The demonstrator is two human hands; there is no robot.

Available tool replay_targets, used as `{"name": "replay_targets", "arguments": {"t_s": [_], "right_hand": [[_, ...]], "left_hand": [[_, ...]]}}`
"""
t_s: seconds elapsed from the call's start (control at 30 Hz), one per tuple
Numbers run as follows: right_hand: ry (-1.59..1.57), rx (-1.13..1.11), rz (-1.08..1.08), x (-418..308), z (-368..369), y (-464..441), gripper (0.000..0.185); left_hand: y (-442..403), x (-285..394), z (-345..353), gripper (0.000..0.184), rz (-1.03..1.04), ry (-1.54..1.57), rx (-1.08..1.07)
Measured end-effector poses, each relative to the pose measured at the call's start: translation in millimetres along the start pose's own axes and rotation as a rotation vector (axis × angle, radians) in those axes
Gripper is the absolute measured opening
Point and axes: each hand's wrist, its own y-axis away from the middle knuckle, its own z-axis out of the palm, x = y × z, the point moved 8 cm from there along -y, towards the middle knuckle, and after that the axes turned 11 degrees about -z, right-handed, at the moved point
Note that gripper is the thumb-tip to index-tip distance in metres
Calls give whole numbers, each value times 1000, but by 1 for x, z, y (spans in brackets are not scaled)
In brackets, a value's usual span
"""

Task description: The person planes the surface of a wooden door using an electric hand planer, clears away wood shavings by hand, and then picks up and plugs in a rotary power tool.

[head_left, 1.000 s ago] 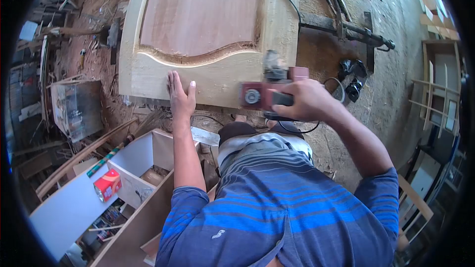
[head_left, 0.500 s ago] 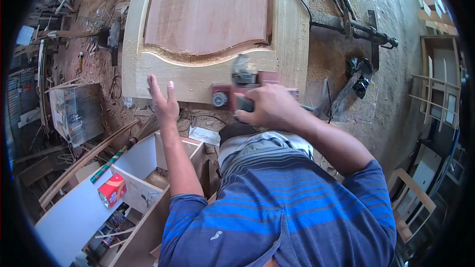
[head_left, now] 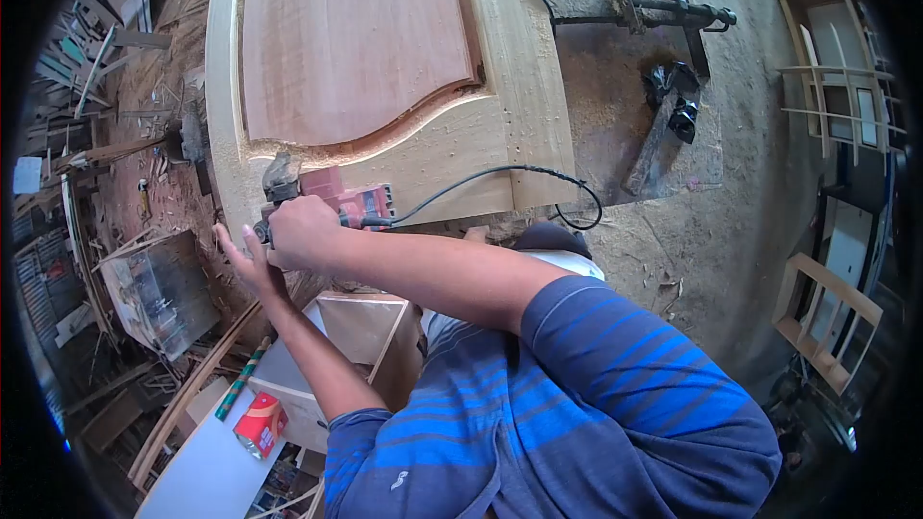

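Observation:
A wooden door with a raised panel [head_left: 361, 48] lies flat before me, its curved lower moulding dusted with shavings. On the near rail sits a red electric planer [head_left: 365, 202], close to the door's left corner. My right hand [head_left: 303, 228] is wrapped around its handle, and the forearm crosses in front of my body. Just below and left of the planer is my left hand [head_left: 252, 264], fingers stretched out. It partly overlaps the right hand in view, so I cannot tell whether it touches the planer. A black power cord [head_left: 500, 171] trails rightward from the tool.
A long bar clamp [head_left: 644, 5] lies beyond the door's right side, near a black plastic bag [head_left: 683, 115]. At lower left stand an open cabinet carcass [head_left: 385, 317], a red box [head_left: 261, 426] and a dusty crate [head_left: 159, 288]. Wooden frames [head_left: 827, 317] stand at right.
My right hand has carried the planer leftward along the door's near rail. My left hand has shifted down and left, now beside the right one. The camera view has shifted too.

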Motion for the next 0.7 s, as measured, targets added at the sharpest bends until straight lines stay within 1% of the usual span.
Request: {"name": "replay_targets", "arguments": {"t_s": [0.1,0.2,0.27,0.33,0.43,0.5,0.53,0.57,0.6,0.63,0.67,0.7], "right_hand": [[30,-67,1,-1,-5,5,44],[42,-111,25,10,-27,42,43],[39,-131,42,22,-43,72,42],[96,-216,65,35,-63,108,44],[89,-236,162,49,-117,170,44],[86,-248,253,60,-153,213,48],[115,-224,264,73,-163,234,49],[129,-264,340,81,-180,256,47],[141,-285,371,87,-197,275,46],[154,-270,351,94,-210,294,46],[203,-296,387,97,-225,309,45],[189,-272,379,103,-235,322,47]], "left_hand": [[1,-2,-10,71,19,-57,67],[9,-4,4,72,87,-178,61],[20,-1,25,73,33,-90,13],[40,19,47,76,-50,-52,-40],[61,39,76,76,-91,-90,-80],[72,45,92,76,-59,-84,-97],[77,48,100,77,-42,-84,-104],[81,51,107,77,-24,-83,-110],[84,55,114,77,-20,-71,-118],[89,59,120,76,-18,-61,-125],[93,61,123,76,-18,-53,-129],[97,63,126,76,-18,-66,-133]]}}
